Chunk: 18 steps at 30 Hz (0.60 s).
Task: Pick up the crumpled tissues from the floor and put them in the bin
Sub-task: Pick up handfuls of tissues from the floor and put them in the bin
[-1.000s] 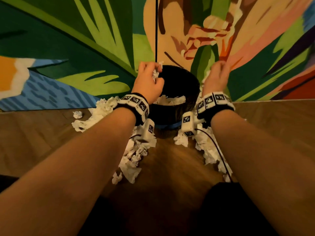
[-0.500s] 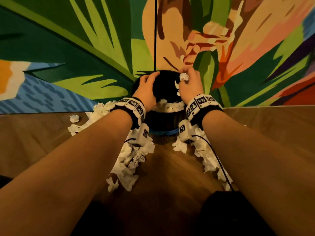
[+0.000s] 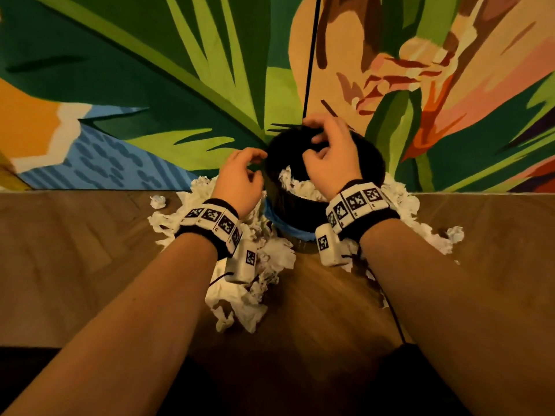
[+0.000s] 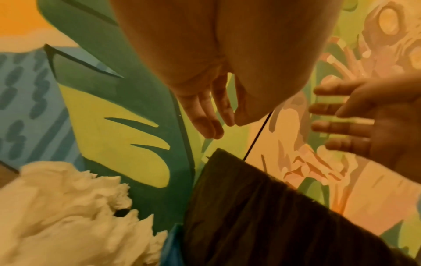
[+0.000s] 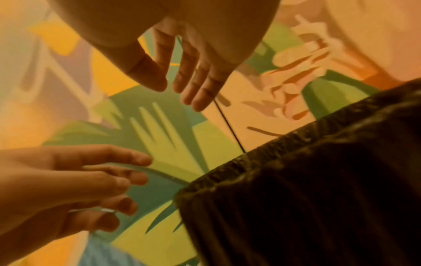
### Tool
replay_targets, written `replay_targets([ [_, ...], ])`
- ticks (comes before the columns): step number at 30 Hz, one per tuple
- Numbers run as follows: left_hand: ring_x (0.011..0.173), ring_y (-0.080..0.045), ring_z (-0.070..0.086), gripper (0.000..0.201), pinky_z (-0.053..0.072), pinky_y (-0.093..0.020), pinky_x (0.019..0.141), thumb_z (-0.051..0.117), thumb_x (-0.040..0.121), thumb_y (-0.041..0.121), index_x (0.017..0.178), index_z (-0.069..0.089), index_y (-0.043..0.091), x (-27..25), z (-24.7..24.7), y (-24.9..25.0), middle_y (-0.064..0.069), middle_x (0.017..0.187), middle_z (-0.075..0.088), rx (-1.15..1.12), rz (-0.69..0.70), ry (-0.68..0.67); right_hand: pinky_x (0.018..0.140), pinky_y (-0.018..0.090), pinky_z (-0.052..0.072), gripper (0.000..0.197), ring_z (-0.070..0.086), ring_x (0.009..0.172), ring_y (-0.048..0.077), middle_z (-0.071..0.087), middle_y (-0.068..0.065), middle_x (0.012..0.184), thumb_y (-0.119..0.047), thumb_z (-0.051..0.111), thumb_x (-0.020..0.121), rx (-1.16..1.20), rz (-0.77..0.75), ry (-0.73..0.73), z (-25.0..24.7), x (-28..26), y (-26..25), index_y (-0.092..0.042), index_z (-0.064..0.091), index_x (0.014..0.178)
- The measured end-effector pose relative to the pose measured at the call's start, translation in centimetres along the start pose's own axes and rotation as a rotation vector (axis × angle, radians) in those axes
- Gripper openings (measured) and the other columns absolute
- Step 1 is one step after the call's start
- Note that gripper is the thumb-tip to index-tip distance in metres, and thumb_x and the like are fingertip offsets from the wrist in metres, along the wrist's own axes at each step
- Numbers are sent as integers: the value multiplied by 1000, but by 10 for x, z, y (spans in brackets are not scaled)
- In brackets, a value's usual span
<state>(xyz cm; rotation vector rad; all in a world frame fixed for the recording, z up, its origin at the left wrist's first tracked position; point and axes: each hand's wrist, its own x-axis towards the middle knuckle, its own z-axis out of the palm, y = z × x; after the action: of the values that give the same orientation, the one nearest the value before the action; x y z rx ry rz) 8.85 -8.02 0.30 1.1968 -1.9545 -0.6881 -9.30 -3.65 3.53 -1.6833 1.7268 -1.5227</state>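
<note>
right hand [image 3: 329,163] up over the mouth of the bin [image 3: 369,163], fingers loose and spread, nothing held in them. the right wrist view confirms it, fingers [image 5: 193,81] fanned out and bare above the black liner's crinkled rim. left hand [image 3: 240,181] sits just beside the bin's left wall, fingers relaxed and slack, carrying nothing either; from the left wrist camera the fingers [image 4: 205,115] hang open over the liner edge. below the right hand, inside the bin, white tissues in the bin [image 3: 295,184] lie in a heap. under and behind the left wrist, crumpled tissues [image 3: 249,283] are piled on the wooden floor [image 3: 90,265], reaching right up against the bin's base. more lie under the right wrist on the bin's far side, and one small ball [image 3: 158,201] sits apart, out to the left of the left hand. painted leafy wall [image 3: 180,85] straight ahead of both hands.
</note>
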Motion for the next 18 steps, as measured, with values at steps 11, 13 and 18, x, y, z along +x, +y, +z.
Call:
replay_targets([
  [11,67,-20,62,27,43,-24,64,53,91,12,115,61,22,-78,-17,-80,-2,89,69,208,-259,-222,67,28,53,29,58,67,10,57,-13,84,-16,50,81,-60,-21,-498,68,-71,9,-36,59,99],
  [13,70,-21,63,27,47,-26,67,54,90,15,115,60,23,-93,-6,-89,-3,87,69,241,-300,-316,65,30,53,23,57,66,8,57,-15,84,-19,50,85,-124,65,-547,77,-88,28,-36,60,96],
  [18,85,-25,66,39,55,-37,77,56,88,32,126,51,31,-120,21,-105,-6,95,69,393,-392,-541,64,31,48,26,55,69,11,59,-7,87,-17,54,89,-239,365,-760,97,-138,80,-35,55,108],
])
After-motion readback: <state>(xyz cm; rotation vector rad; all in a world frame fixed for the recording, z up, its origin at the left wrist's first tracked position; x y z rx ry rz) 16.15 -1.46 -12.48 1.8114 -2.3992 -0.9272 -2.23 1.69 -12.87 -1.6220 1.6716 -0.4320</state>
